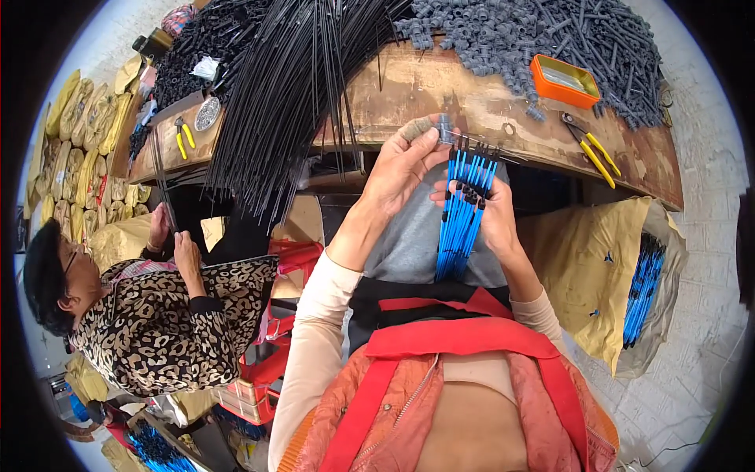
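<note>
My left hand (399,169) is raised at the table's front edge. Its thumb and fingers pinch a small grey plastic fitting (445,128), and one fingertip looks wrapped in tape. Beside it, my right hand (499,212) is closed around a bundle of thin blue rods (458,240) with black ends, which hangs down over my lap. A thin metal wire (503,151) runs sideways from near the fitting, above the bundle; I cannot make out what holds it. Some right fingers are hidden behind the rods.
The wooden table (417,86) bears long black rods (275,102), grey plastic parts (566,39), an orange tin (565,81) and yellow-handled cutters (590,149). At right, a sack (586,275) holds more blue rods. A co-worker (165,322) sits at left, near smaller yellow-handled pliers (185,138).
</note>
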### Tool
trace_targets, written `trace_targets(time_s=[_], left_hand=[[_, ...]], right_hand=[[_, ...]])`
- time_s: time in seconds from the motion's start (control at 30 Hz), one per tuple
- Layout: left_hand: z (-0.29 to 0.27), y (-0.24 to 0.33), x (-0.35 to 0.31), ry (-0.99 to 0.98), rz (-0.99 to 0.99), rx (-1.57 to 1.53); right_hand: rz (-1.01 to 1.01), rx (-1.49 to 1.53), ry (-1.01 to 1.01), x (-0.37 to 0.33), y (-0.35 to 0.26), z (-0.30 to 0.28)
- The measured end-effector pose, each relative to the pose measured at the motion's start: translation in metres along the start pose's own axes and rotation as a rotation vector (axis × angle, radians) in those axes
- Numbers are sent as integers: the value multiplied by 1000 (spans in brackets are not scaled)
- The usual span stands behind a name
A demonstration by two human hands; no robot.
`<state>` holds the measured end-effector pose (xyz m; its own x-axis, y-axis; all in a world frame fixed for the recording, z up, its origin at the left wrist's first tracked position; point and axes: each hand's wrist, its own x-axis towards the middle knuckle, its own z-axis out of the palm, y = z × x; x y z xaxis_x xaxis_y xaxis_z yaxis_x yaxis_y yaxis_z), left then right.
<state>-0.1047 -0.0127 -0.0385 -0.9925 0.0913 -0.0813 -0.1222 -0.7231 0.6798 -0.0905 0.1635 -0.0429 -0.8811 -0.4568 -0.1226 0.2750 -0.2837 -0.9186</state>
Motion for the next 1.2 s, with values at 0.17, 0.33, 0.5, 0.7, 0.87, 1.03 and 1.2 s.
trace_targets(time_s=[0.17, 0.33, 0.5, 0.7, 0.87, 1.03, 1.2], left_hand=[[0, -3, -9, 22, -34, 19], [1, 1, -5, 0, -9, 25], [-3, -2, -4, 13, 35, 53], [1, -1, -13, 55, 29, 100], [13, 0, -21, 69, 150, 179], [12, -1, -12, 108, 120, 193], [22, 2, -16, 94, 170, 210]], right_hand=[[-16, 35, 19, -2, 1, 1], [43, 8, 14, -1, -2, 4], [3, -30, 4, -1, -2, 5], [16, 19, -12, 0, 6, 1], [-29, -17, -34, 4, 2, -3], [24, 6, -19, 4, 0, -1], [7, 9, -34, 2, -5, 1]])
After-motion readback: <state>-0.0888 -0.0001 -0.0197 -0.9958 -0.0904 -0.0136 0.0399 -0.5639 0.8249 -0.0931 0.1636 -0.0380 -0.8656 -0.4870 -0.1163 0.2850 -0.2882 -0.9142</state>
